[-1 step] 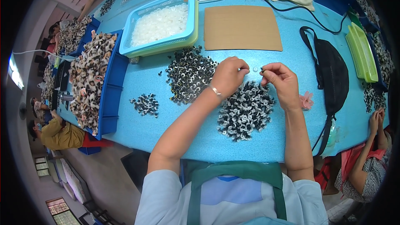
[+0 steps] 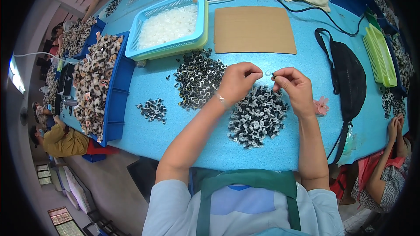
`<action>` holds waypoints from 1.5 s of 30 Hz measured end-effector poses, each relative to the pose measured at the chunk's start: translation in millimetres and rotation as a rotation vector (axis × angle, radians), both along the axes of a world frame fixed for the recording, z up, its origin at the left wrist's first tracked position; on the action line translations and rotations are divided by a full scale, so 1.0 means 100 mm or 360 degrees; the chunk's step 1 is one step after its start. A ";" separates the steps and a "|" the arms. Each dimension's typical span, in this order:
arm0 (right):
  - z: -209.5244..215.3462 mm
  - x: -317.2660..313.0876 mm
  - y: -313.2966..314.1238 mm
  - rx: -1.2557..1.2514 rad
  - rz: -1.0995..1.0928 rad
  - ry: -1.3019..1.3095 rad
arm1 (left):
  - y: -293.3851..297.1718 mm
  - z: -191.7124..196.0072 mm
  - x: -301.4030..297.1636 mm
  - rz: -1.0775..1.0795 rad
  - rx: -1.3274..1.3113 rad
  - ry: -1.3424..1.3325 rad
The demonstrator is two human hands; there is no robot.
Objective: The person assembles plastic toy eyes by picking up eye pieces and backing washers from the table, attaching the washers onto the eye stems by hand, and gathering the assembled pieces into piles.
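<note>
My left hand (image 2: 238,83) hovers over the far edge of a heap of black pieces with white rings (image 2: 258,118), thumb and fingers pressed together; whatever lies between them is hidden. Facing it, my right hand (image 2: 297,91) pinches a small black plastic piece (image 2: 274,77) in its fingertips. A little clear-white washer (image 2: 268,73) shows on the blue table between the two hands. Left of my left hand spreads another heap of black pieces with white crescents (image 2: 197,81). A smaller group of similar pieces (image 2: 152,110) lies farther left.
A blue basket (image 2: 204,17) of clear-white washers sits beyond the heaps, beside a cardboard sheet (image 2: 255,30). At left stands a blue bin (image 2: 118,100) of spotted plush pieces. A black waist bag (image 2: 350,78) and pink flower (image 2: 322,105) lie at right. Other people work around the table.
My left wrist has shifted slightly left and nearer, its fingertips staying close to the washer. My right hand has moved a touch to the left, still pinching the black piece.
</note>
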State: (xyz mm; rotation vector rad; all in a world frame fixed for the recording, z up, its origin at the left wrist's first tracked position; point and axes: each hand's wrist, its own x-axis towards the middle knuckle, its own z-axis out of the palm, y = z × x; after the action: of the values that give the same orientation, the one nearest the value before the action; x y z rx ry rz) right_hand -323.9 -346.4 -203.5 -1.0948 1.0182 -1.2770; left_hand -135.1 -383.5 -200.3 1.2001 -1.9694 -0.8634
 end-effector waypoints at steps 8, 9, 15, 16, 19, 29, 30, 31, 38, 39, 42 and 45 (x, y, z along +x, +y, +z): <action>0.30 0.26 0.20 -0.0572 0.0281 0.0588 | 0.51 -0.02 0.29 -0.0217 0.1723 0.2029; 0.34 0.29 0.22 -0.0723 0.0310 0.0732 | 0.57 -0.03 0.31 -0.0218 0.1763 0.2105; 0.43 0.45 0.37 -0.0919 0.0573 0.0813 | 0.92 -0.04 0.54 -0.0185 0.1927 0.2239; 0.45 0.49 0.42 -0.0913 0.0604 0.0854 | 0.98 -0.06 0.59 -0.0153 0.1955 0.2231; 0.39 0.57 0.52 -0.1029 0.0685 0.0896 | 1.16 -0.03 0.70 -0.0029 0.2048 0.2195; 0.28 0.77 0.70 -0.0928 0.0751 0.0785 | 1.54 -0.04 0.79 0.0011 0.2091 0.2414; 0.28 0.79 0.70 -0.1004 0.0737 0.0809 | 1.54 -0.04 0.80 0.0007 0.2088 0.2423; 0.29 0.82 0.70 -0.1081 0.0721 0.0833 | 1.54 -0.03 0.81 0.0028 0.2068 0.2422; 0.35 0.86 0.78 -0.1194 0.0759 0.0758 | 1.60 0.10 0.85 0.0039 0.1956 0.2173; 0.36 0.84 0.80 -0.1212 0.0778 0.0792 | 1.62 0.11 0.85 0.0042 0.1956 0.2176; 0.33 0.84 0.91 -0.1254 0.0782 0.0791 | 1.74 0.19 0.85 0.0016 0.1862 0.1907; 0.22 0.94 0.86 -0.1341 0.0715 0.0790 | 1.69 0.05 0.89 0.0076 0.1941 0.2145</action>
State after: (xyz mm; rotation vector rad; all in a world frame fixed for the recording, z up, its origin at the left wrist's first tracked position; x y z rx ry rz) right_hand -229.7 -260.4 -181.6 -2.2262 0.4904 -1.0836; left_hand -46.1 -214.1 -195.4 0.7075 -0.2115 -2.1764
